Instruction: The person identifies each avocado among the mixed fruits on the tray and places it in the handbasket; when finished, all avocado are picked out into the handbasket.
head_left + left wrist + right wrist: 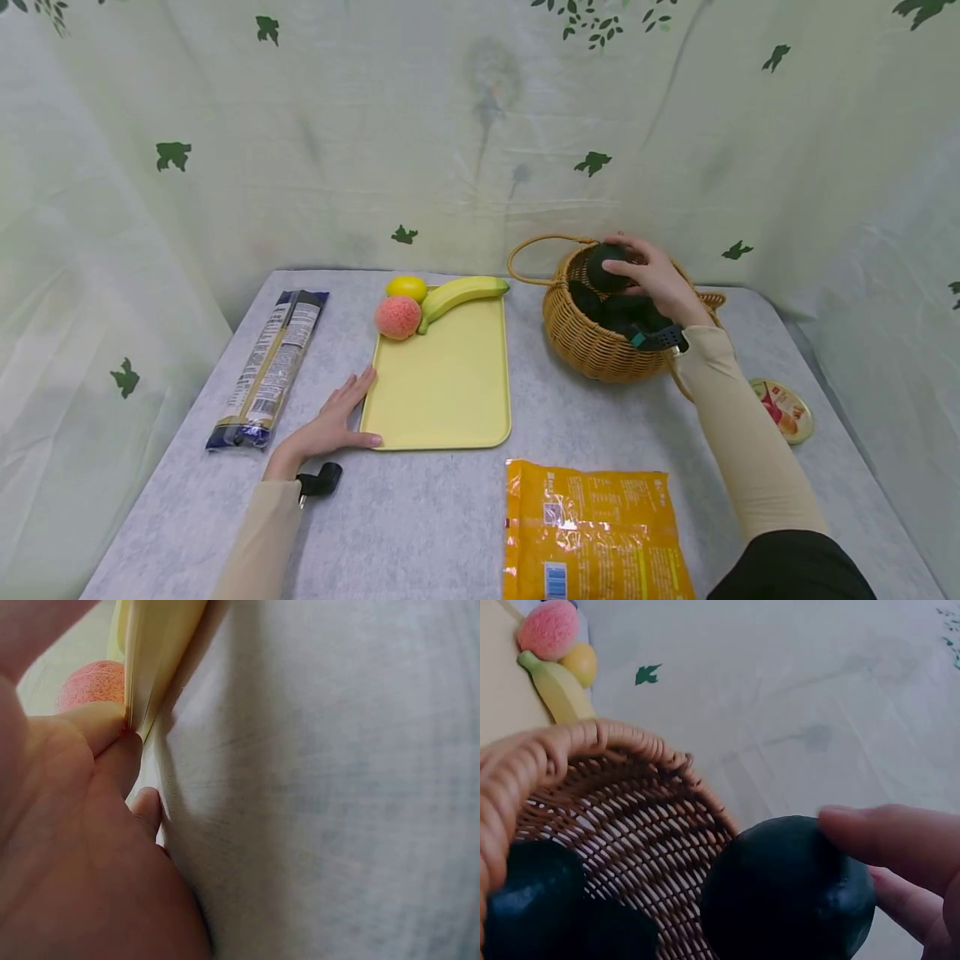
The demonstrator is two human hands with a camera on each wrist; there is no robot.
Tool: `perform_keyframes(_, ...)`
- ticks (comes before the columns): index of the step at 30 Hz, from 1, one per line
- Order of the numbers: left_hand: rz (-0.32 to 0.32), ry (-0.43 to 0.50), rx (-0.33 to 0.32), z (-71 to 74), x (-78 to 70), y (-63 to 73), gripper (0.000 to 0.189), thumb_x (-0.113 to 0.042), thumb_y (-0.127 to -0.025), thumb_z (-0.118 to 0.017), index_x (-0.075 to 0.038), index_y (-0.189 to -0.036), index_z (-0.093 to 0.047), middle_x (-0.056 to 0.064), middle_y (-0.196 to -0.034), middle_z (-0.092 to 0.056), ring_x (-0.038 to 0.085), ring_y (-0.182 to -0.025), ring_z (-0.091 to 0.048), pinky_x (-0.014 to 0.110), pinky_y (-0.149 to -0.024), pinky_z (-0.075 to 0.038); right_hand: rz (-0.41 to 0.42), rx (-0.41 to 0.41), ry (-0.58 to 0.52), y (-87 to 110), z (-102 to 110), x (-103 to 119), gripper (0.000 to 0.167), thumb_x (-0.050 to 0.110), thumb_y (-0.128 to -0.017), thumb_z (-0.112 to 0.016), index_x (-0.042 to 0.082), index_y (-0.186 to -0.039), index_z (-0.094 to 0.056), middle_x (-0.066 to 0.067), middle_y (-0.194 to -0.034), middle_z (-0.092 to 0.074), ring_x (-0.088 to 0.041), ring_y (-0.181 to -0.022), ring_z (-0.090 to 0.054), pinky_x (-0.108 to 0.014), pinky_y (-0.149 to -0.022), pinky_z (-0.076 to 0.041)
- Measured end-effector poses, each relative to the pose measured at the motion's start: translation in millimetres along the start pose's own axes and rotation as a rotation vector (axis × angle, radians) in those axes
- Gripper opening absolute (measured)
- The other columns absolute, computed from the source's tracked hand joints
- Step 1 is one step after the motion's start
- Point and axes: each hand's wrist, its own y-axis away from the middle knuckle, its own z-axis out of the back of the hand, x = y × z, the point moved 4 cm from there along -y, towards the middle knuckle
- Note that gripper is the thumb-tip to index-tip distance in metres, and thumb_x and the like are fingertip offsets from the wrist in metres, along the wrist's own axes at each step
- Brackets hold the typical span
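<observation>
My right hand (660,279) grips a dark green avocado (606,267) at the top of the wicker basket (592,346). In the right wrist view the avocado (787,889) sits between thumb and fingers, close to the basket's rim. Other dark green fruits (630,310) lie deeper in the basket, partly hidden by the hand. My left hand (330,425) rests against the left edge and near corner of a yellow tray (442,392), fingers stretched out. On the tray's far left are a pink peach-like fruit (397,317), a lemon (407,288) and a banana (461,293).
A long clear-and-blue packet (270,367) lies left of the tray. An orange packet (596,533) lies at the table's near edge. Right of the basket, partly behind my right forearm, is a round-ended container (783,410). A leaf-patterned curtain (450,150) hangs behind the table.
</observation>
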Motion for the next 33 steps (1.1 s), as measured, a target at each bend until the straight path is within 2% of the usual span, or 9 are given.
perform_keyframes(6, 0.002, -0.005, -0.001, -1.8, 2.0, -0.2, 0.11, -0.036, -0.077, -0.079, -0.005, -0.154, -0.006, 0.015, -0.159, -0.002, 0.039, -0.142, 0.009, 0.057, -0.111, 0.005, -0.064, 0.017, 0.017, -3.3, 1, -8, 0.064, 0.014, -0.095, -0.061, 0.012, -0.151, -0.029, -0.014, -0.156, -0.014, -0.035, -0.126, -0.037, -0.056, -0.098, -0.04)
perform_keyframes(12, 0.002, -0.003, 0.001, -0.6, 2.1, 0.7, 0.11, -0.036, -0.077, -0.079, -0.005, -0.154, -0.006, 0.014, -0.159, -0.001, 0.038, -0.142, 0.009, 0.057, -0.111, 0.006, -0.092, 0.021, 0.041, -6.0, 1, -12, 0.062, 0.015, -0.096, -0.058, 0.01, -0.15, -0.028, -0.021, -0.155, -0.007, -0.038, -0.133, -0.029, -0.056, -0.098, -0.04)
perform_keyframes(19, -0.002, -0.007, -0.001, 0.7, 2.0, 0.9, 0.109, -0.035, -0.078, -0.079, -0.004, -0.154, -0.006, 0.014, -0.159, -0.001, 0.038, -0.142, 0.01, 0.058, -0.111, 0.005, -0.132, 0.017, 0.059, -10.7, 2, -16, 0.059, 0.018, -0.099, -0.054, 0.007, -0.15, -0.027, -0.026, -0.152, -0.014, -0.042, -0.12, -0.044, -0.054, -0.096, -0.043)
perform_keyframes(25, -0.006, -0.009, 0.006, -0.9, 1.7, 0.2, 0.11, -0.036, -0.078, -0.079, -0.005, -0.154, -0.006, 0.014, -0.159, -0.001, 0.039, -0.142, 0.009, 0.057, -0.111, 0.005, -0.175, -0.008, 0.02, -13.8, 5, -21, 0.058, 0.012, -0.101, -0.047, 0.005, -0.152, -0.02, -0.027, -0.151, -0.019, -0.046, -0.124, -0.039, -0.053, -0.1, -0.04)
perform_keyframes(28, -0.014, -0.004, 0.003, -0.7, 1.5, 0.4, 0.11, -0.035, -0.077, -0.08, -0.004, -0.153, -0.007, 0.015, -0.159, -0.001, 0.04, -0.142, 0.009, 0.058, -0.111, 0.005, -0.172, 0.004, -0.006, -13.3, 7, -22, 0.058, 0.007, -0.101, -0.044, 0.003, -0.152, -0.018, -0.028, -0.151, -0.019, -0.049, -0.127, -0.034, -0.053, -0.103, -0.036)
perform_keyframes(33, -0.009, -0.009, -0.002, 0.6, 1.6, 1.2, 0.11, -0.034, -0.077, -0.08, -0.004, -0.154, -0.007, 0.015, -0.159, -0.002, 0.04, -0.142, 0.009, 0.059, -0.11, 0.005, -0.146, 0.038, -0.021, -11.0, 8, -22, 0.058, 0.008, -0.101, -0.044, 0.002, -0.152, -0.018, -0.03, -0.149, -0.021, -0.048, -0.13, -0.031, -0.052, -0.105, -0.033)
